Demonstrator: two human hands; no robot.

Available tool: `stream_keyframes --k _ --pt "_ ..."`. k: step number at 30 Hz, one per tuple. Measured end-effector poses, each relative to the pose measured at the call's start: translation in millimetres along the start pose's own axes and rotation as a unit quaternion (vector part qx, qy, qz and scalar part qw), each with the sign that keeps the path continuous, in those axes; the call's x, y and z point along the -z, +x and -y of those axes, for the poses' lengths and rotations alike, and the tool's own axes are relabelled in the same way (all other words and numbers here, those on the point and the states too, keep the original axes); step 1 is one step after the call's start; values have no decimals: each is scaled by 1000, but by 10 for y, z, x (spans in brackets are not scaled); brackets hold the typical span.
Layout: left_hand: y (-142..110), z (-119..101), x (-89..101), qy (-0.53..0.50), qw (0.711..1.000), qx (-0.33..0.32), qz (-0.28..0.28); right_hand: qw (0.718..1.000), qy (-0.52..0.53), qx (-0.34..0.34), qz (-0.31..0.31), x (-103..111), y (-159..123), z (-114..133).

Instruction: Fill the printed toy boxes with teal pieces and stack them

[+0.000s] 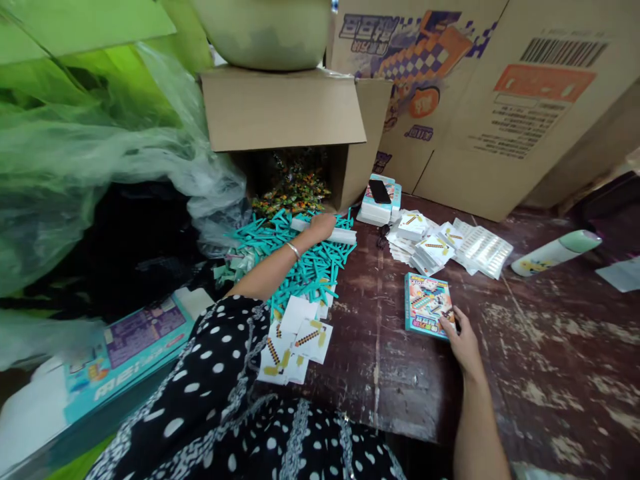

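My right hand (461, 337) grips the lower right corner of a small printed teal box (427, 305), thumb on its front, just at the dark tabletop. My left hand (321, 228), with a bangle at the wrist, reaches into a heap of teal plastic pieces (315, 270). Its fingers look curled over a long white strip (345, 236) lying across the heap, but what they hold is hidden. Below the heap lie white cards (313, 339) printed with a pickaxe picture.
An open carton (285, 110) of small colourful packets stands behind the heap. Beyond the right hand lie stacked printed cards (434, 250), clear blister sheets (483, 250), a phone (380, 191) on boxes and a pale bottle (555, 253). Large cartons (465, 147) rise behind.
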State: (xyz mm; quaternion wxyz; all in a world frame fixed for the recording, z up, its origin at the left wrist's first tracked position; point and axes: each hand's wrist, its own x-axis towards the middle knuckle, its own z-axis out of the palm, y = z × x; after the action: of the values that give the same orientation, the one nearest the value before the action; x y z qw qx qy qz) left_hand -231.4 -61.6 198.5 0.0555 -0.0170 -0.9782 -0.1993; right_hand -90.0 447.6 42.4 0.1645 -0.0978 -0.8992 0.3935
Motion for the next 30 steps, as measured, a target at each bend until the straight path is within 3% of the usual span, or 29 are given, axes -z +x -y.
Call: stream_keyframes --k 3,7,12,16,19,23,26,28,30 --pt "193 -202 134 -27 999 -31 -26 1000 -2 2 -1 -3 0 13" --pt "563 -833 160 -79 993 -78 -32 1000 13 4 -9 -6 3 17" --pt "769 -1613 -107 -125 990 -71 3 1000 23 3 -11 -3 -16 50" --pt "556 -1768 -321 -137 986 -93 19 1000 21 -8 0 1 -7 58" --pt "86 -1568 -375 -129 981 -139 43 1000 13 -4 8 -1 26 17" --pt "-1044 -1104 -193 -119 974 -189 30 1000 -3 4 14 -14 73 -37" --pt "-2134 -864 125 -102 939 -297 -141 1000 -20 8 15 -7 84 -12" --pt "-2856 -846 332 -64 878 -384 -278 999 -32 6 23 18 76 35" --pt "-3502 -944 461 -28 817 -435 -379 999 -36 7 33 55 66 90"
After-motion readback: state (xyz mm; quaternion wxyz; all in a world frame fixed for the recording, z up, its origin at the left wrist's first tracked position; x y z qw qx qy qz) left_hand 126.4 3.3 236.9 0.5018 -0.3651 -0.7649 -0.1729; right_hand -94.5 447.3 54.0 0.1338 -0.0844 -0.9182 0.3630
